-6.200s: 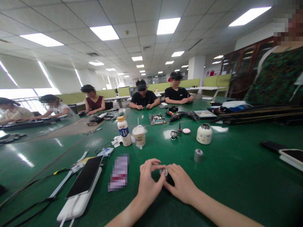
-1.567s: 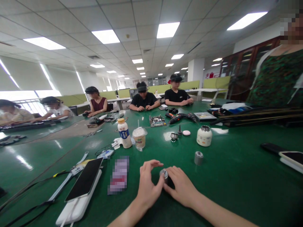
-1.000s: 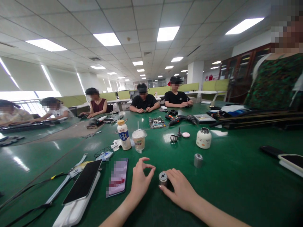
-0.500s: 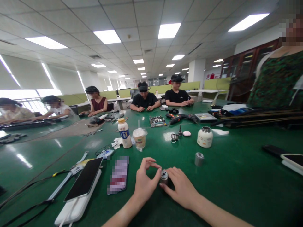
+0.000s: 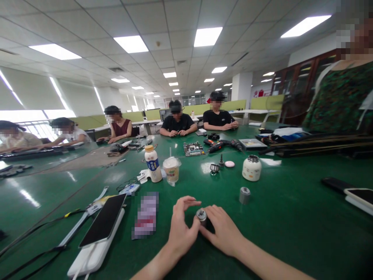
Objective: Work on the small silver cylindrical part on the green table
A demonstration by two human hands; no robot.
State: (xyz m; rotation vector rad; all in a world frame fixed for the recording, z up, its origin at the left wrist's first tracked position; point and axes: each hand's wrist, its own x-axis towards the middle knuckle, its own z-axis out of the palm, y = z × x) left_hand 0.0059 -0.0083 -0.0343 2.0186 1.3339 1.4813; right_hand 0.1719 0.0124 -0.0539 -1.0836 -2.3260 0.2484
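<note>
A small grey metal cylinder (image 5: 201, 216) with a detailed top face stands on the green table between my hands. My right hand (image 5: 223, 230) holds it from the right, fingers curled behind it and thumb at its near side. My left hand (image 5: 183, 223) curves around its left side with the thumb against or very near the cylinder. The left fingers stretch out above and behind it, apart from the thumb. A similar metal cylinder (image 5: 244, 195) stands alone beyond my right hand.
A cream-coloured jar (image 5: 252, 169), a lidded drink cup (image 5: 171, 171) and a bottle (image 5: 153, 164) stand farther off. To the left lie a phone (image 5: 103, 221) on a white block and a purple packet (image 5: 145, 215). Past a circuit board (image 5: 194, 149), several people sit at the table.
My left fingers have lifted and opened away from the thumb, and the thumb has dropped from the cylinder's top to its side. My right hand keeps its hold; its thumb has moved slightly.
</note>
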